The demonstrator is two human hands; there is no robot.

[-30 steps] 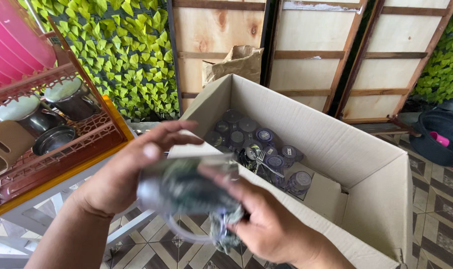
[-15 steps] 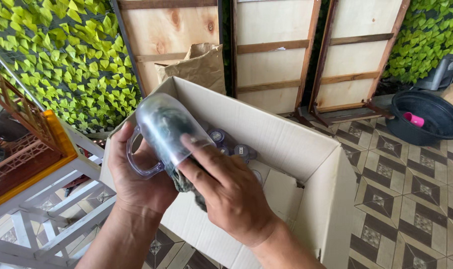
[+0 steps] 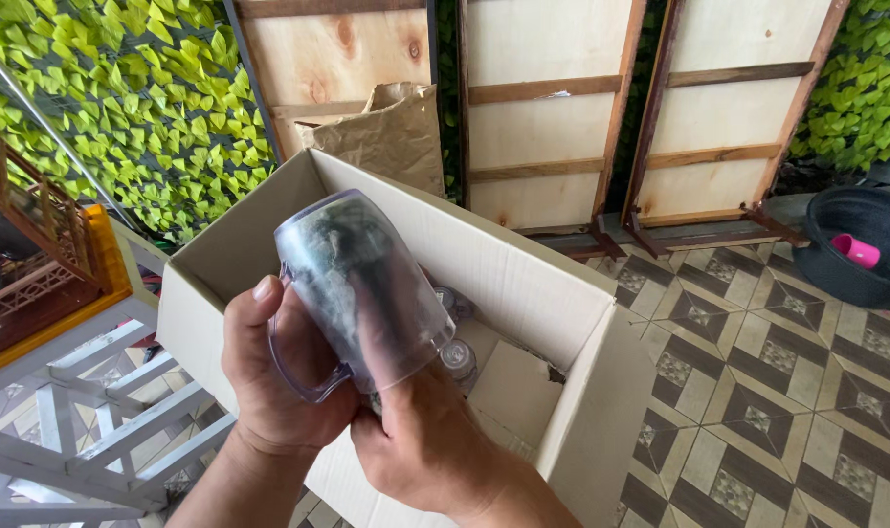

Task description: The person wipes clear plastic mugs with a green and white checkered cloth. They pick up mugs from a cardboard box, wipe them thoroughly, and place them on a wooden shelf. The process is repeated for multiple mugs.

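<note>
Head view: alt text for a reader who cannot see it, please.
Two hands hold a clear glass mug upside down over an open cardboard box: the left hand grips its handle, the right hand pushes a dark cloth inside. More glassware lies in the box.

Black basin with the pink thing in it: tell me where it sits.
The black basin sits on the tiled floor at the far right of the head view, right of the cardboard box and below the leafy wall.

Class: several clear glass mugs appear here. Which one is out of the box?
The mug in both hands, held upside down above the cardboard box, with a cloth stuffed inside it. The others sit in the box.
</note>
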